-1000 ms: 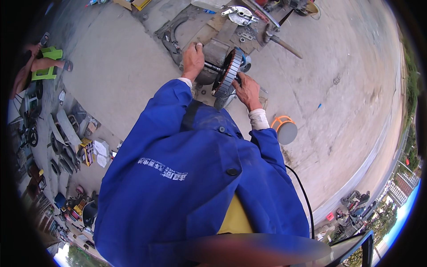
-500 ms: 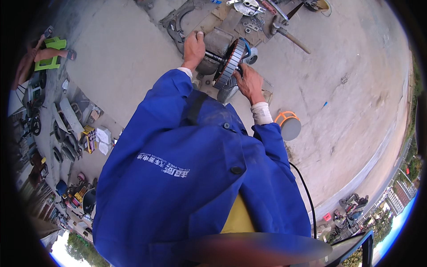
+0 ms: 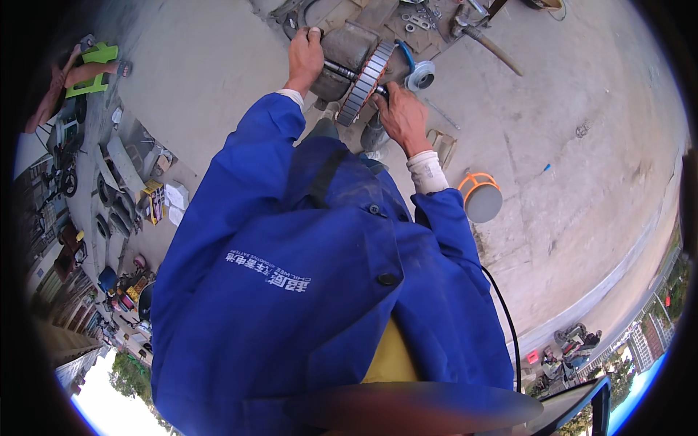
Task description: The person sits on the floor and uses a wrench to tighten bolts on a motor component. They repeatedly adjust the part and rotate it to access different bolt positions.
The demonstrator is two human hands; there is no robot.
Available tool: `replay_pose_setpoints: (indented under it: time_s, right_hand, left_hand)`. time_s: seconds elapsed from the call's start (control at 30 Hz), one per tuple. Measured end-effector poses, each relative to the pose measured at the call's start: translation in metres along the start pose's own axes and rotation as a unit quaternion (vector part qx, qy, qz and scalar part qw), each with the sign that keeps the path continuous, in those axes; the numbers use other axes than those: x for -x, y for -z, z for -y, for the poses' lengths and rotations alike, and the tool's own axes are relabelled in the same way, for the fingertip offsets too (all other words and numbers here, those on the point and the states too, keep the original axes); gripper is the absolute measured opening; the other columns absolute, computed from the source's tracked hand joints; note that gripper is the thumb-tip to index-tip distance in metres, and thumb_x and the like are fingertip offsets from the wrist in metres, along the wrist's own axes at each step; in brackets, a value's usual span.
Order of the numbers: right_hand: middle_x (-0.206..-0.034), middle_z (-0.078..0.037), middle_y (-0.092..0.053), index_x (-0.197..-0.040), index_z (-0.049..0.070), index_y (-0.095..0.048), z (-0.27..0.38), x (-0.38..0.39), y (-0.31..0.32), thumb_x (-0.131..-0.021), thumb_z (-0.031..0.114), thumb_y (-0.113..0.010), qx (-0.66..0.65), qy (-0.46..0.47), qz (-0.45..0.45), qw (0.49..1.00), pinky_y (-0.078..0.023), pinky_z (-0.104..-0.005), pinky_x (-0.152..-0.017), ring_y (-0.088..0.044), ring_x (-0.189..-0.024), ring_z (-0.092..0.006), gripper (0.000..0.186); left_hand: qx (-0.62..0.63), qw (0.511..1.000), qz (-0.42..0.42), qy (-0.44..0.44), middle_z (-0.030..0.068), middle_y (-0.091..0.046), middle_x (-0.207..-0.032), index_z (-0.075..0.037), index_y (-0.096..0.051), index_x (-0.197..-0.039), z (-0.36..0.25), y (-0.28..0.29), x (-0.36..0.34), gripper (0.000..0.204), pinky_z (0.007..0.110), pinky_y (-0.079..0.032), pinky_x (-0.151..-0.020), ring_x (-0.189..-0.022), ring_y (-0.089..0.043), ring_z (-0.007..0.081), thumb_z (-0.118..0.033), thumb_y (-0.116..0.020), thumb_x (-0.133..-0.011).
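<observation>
Head view, looking down the wearer's blue work jacket [image 3: 305,291] to the concrete ground [image 3: 582,145]. The left hand [image 3: 305,58] is wrapping its fingers around the left end of a dark steel shaft [image 3: 340,69], closed in a full grip. The right hand [image 3: 403,116] is closing around the shaft's right end, just beside a large toothed gear wheel, grey metal with pale tooth tips [image 3: 363,81], which is sitting on the shaft between the two hands, standing on edge. The gear-and-shaft assembly is being held near the top edge of the picture, apparently clear of the ground and directly in front of a blocky grey metal housing [image 3: 349,45]; whether it is resting on anything cannot be told.

Judging from this, the assembly is already in hand and level with the housing, but it is not seated in anything visible; placing it appears to be still outstanding.

The ground is bare, pale concrete, outdoors in daylight. A round grey disc with a blue rim [image 3: 422,75] is lying just right of the gear; loose washers and a long-handled tool [image 3: 487,40] are lying beyond it. An orange-rimmed round container [image 3: 481,198] is standing near the right elbow. Assorted tools and parts [image 3: 123,189] are lining the left edge of the ground.
</observation>
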State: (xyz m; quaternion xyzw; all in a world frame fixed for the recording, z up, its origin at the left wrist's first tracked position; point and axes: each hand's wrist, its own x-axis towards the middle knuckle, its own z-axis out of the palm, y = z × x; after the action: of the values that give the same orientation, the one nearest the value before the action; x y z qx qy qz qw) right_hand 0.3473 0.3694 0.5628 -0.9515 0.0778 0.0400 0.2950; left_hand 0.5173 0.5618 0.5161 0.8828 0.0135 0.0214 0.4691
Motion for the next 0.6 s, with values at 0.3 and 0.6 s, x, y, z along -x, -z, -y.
replay_pose_setpoints:
  time_s: [0.3, 0.6]
  right_hand:
    - [-0.091, -0.018, -0.07, -0.099, 0.005, -0.06, -0.009, -0.002, -0.003, -0.093, 0.034, -0.067, -0.015, 0.019, 0.003, 1.0, -0.051, -0.0486, -0.074, -0.068, -0.089, -0.038, 0.03]
    - [-0.091, -0.019, -0.07, -0.101, 0.005, -0.059, -0.01, -0.003, -0.004, -0.094, 0.035, -0.066, -0.02, 0.021, 0.01, 1.0, -0.051, -0.0494, -0.074, -0.068, -0.09, -0.0388, 0.032]
  left_hand:
    - [-0.024, 1.0, 0.002, 0.014, 0.0321, -0.069, -0.106, 0.006, -0.066, -0.112, 0.006, -0.001, -0.002, 0.043, 0.05, -0.048, -0.092, -0.104, -0.063, 0.0504, -0.032, -0.047, -0.103]
    - [-0.056, 0.998, 0.004, -0.002, 0.0325, -0.068, -0.105, 0.005, -0.065, -0.109, 0.004, 0.002, -0.003, 0.042, 0.05, -0.048, -0.091, -0.103, -0.063, 0.0503, -0.032, -0.048, -0.102]
